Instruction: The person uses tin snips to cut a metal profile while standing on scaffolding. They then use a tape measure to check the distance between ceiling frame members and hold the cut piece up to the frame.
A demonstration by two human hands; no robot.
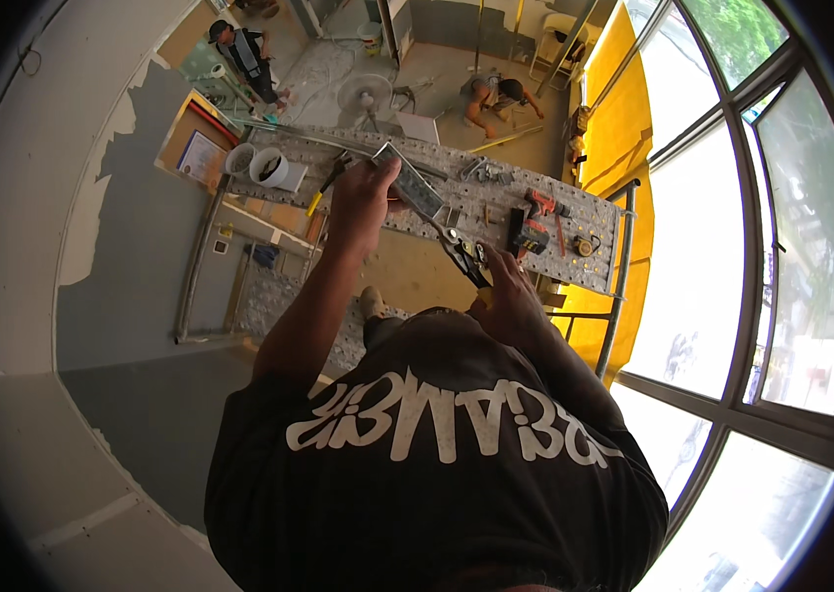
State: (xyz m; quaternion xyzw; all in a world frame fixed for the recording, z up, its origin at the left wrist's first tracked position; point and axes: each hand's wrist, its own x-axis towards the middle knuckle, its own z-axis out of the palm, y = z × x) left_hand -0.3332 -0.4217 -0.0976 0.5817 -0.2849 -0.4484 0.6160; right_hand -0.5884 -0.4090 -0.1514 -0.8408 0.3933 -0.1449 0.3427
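Observation:
My left hand (363,197) is closed round a short length of metal channel (411,185), which slants down toward the right. In my right hand (511,301) is a pair of tin snips (459,255), their dark handles running back into the palm. The jaws of the snips meet the lower end of the channel; whether they bite into it is too small to tell. Both hands are above the near edge of a perforated metal scaffold platform (600,212).
On the platform are a red cordless drill (542,205), a tape measure (587,245), a hammer (316,202), a white bucket (267,168) and loose metal brackets (488,173). A scaffold rail (622,247) stands at the right, beside large windows. Below, two people and a fan (365,96) are visible.

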